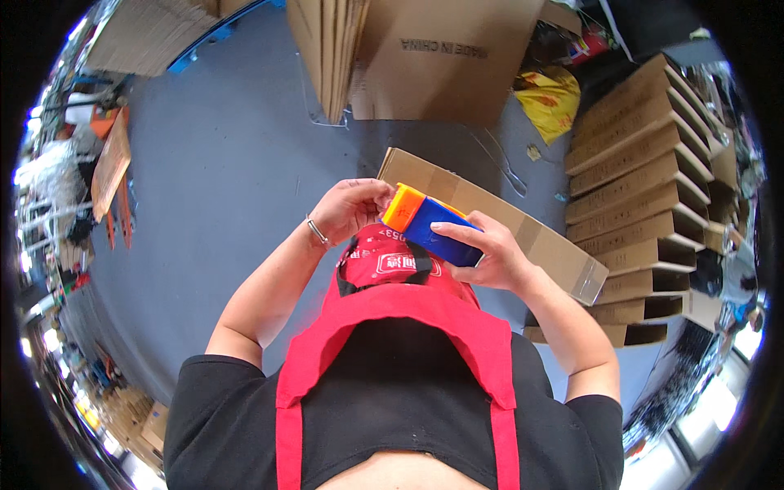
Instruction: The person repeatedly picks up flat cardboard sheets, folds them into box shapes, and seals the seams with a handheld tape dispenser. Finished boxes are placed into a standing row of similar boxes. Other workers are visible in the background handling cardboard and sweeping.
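My right hand (501, 253) is wrapped around a blue and orange box-shaped plastic tool (437, 230), its thumb and fingers on the blue body. At the orange end of that tool, the fingers of my left hand (353, 211) are bent together in a pinch. Whatever sits between those fingertips is too small or hidden to make out. Just beyond my hands lies a long, narrow brown cardboard carton (498, 211) with a strip of tape at its right end. My right hand partly covers its near side.
Flattened cardboard sheets (449, 57) stand at the far middle. On the right is a row of several brown cartons (633, 196). A yellow bag (551, 102) and loose straps (510, 175) lie on the grey floor (212, 163). A wooden board (110, 167) leans at the left.
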Available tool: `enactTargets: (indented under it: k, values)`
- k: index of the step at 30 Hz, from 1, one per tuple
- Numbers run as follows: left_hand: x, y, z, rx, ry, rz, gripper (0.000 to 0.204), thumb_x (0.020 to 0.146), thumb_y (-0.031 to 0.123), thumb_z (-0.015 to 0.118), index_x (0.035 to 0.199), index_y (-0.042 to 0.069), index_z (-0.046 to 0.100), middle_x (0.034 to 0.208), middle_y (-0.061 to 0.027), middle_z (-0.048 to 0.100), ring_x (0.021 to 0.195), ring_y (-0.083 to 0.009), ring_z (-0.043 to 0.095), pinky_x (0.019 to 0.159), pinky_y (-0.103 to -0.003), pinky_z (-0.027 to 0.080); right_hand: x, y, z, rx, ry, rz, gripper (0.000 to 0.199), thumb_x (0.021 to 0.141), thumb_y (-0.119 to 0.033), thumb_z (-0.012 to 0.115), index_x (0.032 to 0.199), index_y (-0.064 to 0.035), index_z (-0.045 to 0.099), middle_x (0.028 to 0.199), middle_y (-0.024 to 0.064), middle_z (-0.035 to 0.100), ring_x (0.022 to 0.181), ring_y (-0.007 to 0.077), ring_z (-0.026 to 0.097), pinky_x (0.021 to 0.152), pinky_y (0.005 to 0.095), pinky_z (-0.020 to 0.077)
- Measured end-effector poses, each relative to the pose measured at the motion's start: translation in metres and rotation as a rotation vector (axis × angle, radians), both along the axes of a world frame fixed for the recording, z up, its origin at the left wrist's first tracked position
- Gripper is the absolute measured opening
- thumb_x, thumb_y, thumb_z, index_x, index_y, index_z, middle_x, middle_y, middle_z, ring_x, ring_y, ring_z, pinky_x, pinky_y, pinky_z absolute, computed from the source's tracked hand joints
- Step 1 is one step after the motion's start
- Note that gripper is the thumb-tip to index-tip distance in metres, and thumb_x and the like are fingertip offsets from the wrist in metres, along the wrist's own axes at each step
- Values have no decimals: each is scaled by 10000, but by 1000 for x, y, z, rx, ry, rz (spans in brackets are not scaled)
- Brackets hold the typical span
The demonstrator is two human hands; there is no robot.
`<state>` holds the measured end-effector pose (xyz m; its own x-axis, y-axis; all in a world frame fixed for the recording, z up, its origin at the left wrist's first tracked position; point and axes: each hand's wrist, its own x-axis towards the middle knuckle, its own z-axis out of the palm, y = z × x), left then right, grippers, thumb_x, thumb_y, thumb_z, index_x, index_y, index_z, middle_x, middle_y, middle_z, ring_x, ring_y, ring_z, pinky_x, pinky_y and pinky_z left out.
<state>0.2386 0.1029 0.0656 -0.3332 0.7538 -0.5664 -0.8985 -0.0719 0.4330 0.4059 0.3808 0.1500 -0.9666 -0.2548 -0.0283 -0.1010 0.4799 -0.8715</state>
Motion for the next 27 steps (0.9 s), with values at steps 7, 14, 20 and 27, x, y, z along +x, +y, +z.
enactTargets:
  k: [7, 14, 20, 27]
  values:
    - [18, -5, 3, 28, -188, 193, 248, 1051, 156, 651, 1209, -32, 684, 1087, -76, 748, 935, -146, 734, 842, -286, 626, -34, -3, -12, -23, 35, 137, 792, 713, -85, 872, 1440, -296, 638, 1069, 144, 665, 942, 323, 667, 851, 405, 596]
    - [-29, -15, -34, -325, 137, 234, 111, 985, 99, 735, 1025, 2, 773, 920, -48, 750, 768, -90, 664, 693, -226, 572, -45, -1, 12, 150, -155, 51, 676, 753, -155, 833, 1406, -216, 670, 992, 164, 658, 895, 334, 673, 805, 408, 580]
    - [9, 18, -119, -390, 146, 262, 194, 980, 222, 767, 1059, 46, 782, 865, 8, 703, 742, -63, 593, 659, -233, 484, -65, -17, 27, 308, -313, -11, 658, 741, -182, 822, 1382, -235, 684, 943, 171, 646, 848, 344, 670, 787, 418, 577]
    - [-10, 24, -132, -1101, 731, -11, 881, 926, 496, 751, 1624, 137, 350, 1539, -233, 513, 1370, -398, 532, 1142, -496, 426, -64, -14, 26, 329, -350, 0, 650, 746, -212, 819, 1381, -230, 682, 965, 188, 653, 889, 360, 684, 820, 432, 575]
